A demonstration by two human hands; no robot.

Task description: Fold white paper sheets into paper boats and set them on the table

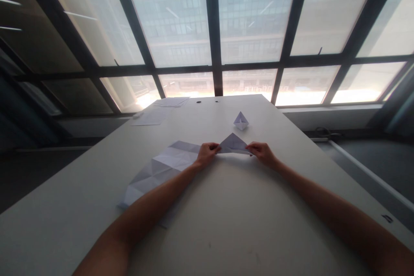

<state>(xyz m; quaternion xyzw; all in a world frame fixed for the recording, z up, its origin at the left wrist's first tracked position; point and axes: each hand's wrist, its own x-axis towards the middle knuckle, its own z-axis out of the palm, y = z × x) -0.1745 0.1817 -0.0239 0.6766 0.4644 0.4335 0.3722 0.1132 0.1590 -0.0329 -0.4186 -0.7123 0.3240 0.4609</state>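
Note:
A small folded triangle of white paper (233,143) rests on the pale table (226,224) in front of me. My left hand (207,153) pinches its left corner. My right hand (262,152) pinches its right corner. Both sets of fingers are closed on the paper. Under my left forearm lies a large creased white sheet (161,168), spread flat. A finished little paper boat (241,121) stands a short way beyond the triangle.
Loose white sheets (171,102) and another sheet (149,117) lie at the table's far left. Two small dark holes (207,101) mark the far edge. A wall of large windows stands beyond the table, and the floor drops away on both sides.

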